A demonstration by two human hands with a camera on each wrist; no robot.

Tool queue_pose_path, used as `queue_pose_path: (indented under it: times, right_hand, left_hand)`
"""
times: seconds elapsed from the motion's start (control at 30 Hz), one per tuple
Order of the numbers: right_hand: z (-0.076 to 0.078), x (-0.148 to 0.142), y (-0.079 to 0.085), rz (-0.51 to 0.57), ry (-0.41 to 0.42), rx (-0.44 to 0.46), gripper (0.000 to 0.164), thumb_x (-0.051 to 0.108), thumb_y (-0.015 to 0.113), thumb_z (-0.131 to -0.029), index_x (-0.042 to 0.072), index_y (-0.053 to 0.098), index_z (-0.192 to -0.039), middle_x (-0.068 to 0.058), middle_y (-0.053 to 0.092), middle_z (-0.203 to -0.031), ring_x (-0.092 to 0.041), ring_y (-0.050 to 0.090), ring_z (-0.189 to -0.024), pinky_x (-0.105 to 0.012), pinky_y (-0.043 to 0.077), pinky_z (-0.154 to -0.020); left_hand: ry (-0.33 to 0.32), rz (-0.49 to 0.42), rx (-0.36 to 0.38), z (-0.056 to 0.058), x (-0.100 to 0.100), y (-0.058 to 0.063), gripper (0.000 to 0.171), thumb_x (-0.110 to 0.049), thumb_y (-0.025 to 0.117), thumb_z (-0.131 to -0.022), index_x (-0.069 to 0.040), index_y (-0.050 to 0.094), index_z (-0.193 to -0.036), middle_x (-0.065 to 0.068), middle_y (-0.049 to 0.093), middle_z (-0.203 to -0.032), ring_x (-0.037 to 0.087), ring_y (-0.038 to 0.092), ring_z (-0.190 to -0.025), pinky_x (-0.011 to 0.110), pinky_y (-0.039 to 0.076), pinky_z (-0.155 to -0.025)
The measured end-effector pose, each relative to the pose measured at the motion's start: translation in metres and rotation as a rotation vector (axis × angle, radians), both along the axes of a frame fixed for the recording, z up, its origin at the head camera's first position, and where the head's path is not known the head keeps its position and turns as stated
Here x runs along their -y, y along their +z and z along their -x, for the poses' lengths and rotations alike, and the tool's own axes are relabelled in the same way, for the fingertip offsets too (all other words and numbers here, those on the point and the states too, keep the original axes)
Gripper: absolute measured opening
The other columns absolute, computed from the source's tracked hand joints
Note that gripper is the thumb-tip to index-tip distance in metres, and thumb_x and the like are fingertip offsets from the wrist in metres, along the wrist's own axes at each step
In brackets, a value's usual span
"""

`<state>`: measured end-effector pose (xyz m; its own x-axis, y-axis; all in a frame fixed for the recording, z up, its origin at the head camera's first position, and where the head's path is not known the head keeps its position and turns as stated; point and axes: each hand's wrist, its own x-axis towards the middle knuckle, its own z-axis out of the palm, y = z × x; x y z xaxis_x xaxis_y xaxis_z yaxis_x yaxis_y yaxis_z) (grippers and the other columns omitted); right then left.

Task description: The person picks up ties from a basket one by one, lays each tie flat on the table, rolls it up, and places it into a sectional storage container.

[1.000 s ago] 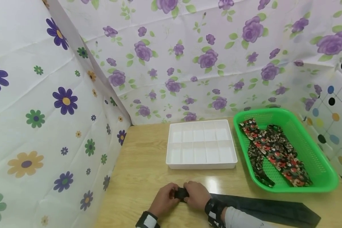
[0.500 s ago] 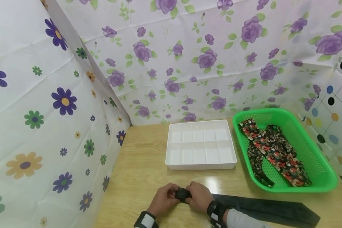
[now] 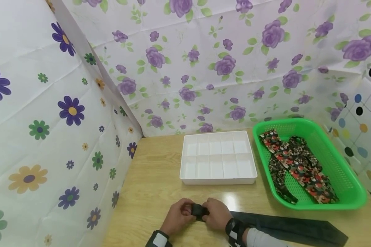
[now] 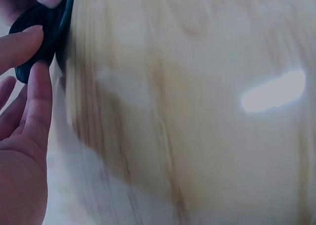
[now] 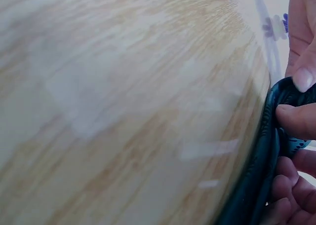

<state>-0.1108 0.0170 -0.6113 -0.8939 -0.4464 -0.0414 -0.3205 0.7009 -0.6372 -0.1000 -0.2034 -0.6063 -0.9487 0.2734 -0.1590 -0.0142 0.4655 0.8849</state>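
Observation:
A dark necktie (image 3: 290,228) lies along the front of the table, its wide pointed end to the right. Its other end is wound into a small roll (image 3: 198,210) between the two hands. My left hand (image 3: 178,216) pinches the roll's left side, thumb and fingers on it in the left wrist view. From the right, my right hand (image 3: 217,215) pinches the roll where the flat length runs off beneath the wrist. In the right wrist view the coiled tie (image 5: 291,94) shows its layered edge and a fine pattern. Part of the tie is hidden under the right forearm.
A white tray (image 3: 218,181) with two rows of compartments stands behind the hands. To its right, a green basket (image 3: 355,192) holds patterned ties (image 3: 300,168). Flowered sheets (image 3: 179,68) hang behind and on the left of the wooden table (image 3: 154,171).
Both hands stay at the roll and have shifted very slightly to the right. The roll looks a little fuller and rounder. The tray and basket stay in place.

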Motion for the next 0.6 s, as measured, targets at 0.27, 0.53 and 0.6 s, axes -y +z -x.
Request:
queue_pose_path:
  times: [0.27, 0.53, 0.6]
  right_hand:
    - [0.0, -0.002, -0.004, 0.031, -0.015, 0.025, 0.025, 0.019, 0.085, -0.079, 0.014, 0.08, -0.103, 0.009, 0.056, -0.083, -0.006, 0.049, -0.073, -0.025, 0.043, -0.065]
    - [0.001, -0.005, -0.005, 0.066, -0.017, 0.007, 0.023, 0.018, 0.089, -0.076, 0.016, 0.076, -0.095, 0.01, 0.056, -0.082, -0.005, 0.049, -0.073, -0.025, 0.043, -0.066]
    - [0.002, -0.006, -0.007, 0.074, -0.009, -0.006, 0.022, 0.018, 0.089, -0.075, 0.018, 0.074, -0.09, 0.01, 0.055, -0.081, -0.006, 0.048, -0.073, -0.024, 0.041, -0.064]
  left_hand:
    - [0.037, -0.196, 0.092, -0.001, -0.003, 0.0, 0.042, 0.003, 0.084, -0.079, 0.001, 0.065, -0.116, 0.022, 0.07, -0.132, 0.015, 0.073, -0.099, 0.023, 0.061, -0.084]
    - [-0.023, -0.153, 0.032, -0.001, -0.009, -0.008, 0.021, -0.011, 0.086, -0.082, -0.008, 0.071, -0.095, 0.019, 0.069, -0.136, 0.011, 0.073, -0.106, 0.021, 0.06, -0.086]
    - [-0.041, -0.126, 0.0, -0.002, -0.012, -0.009, 0.023, -0.011, 0.087, -0.082, -0.01, 0.068, -0.095, 0.017, 0.07, -0.134, 0.007, 0.072, -0.1, 0.02, 0.06, -0.083]
